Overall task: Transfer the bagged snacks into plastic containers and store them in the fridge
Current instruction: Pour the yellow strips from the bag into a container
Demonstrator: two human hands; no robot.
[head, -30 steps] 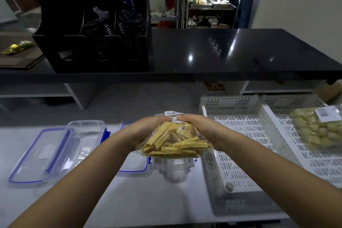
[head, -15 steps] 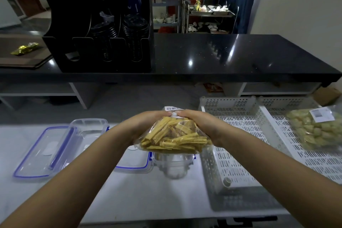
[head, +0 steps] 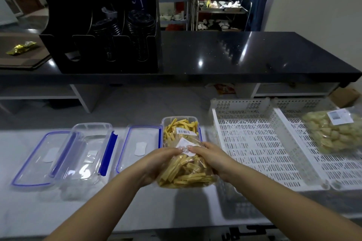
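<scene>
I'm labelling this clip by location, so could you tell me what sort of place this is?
Probably a cafe or canteen service counter: a black organiser of stacked cup lids on the dark countertop, a trolley of dishes behind, and white crates on the work surface.

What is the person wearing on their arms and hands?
Nothing that shows. Both forearms are bare right down to the bottom of the picture, with no sleeves in view. The left hand and right hand have no gloves, and no watch or bracelet shows.
</scene>
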